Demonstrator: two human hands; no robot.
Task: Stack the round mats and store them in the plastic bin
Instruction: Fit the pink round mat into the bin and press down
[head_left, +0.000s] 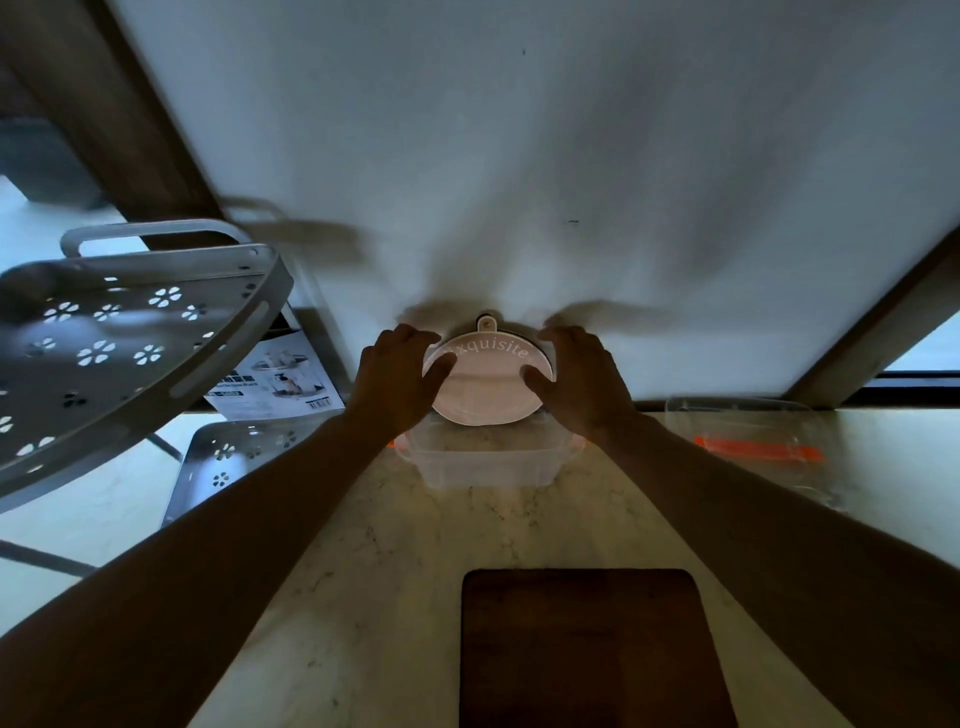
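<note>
A stack of round pinkish-white mats (488, 387), the top one lettered "exquisite" with a small hanging tab at its far edge, hovers tilted over the clear plastic bin (483, 462) with orange latches at the counter's far edge. My left hand (397, 376) grips the stack's left rim, thumb on top. My right hand (582, 376) grips the right rim the same way. How many mats are in the stack is hidden.
The bin's clear lid with an orange strip (758, 449) lies to the right. A dark wooden board (587, 649) sits near me on the marble counter. A grey perforated tiered rack (119, 343) and a printed box (280, 379) stand at the left. A white wall is behind.
</note>
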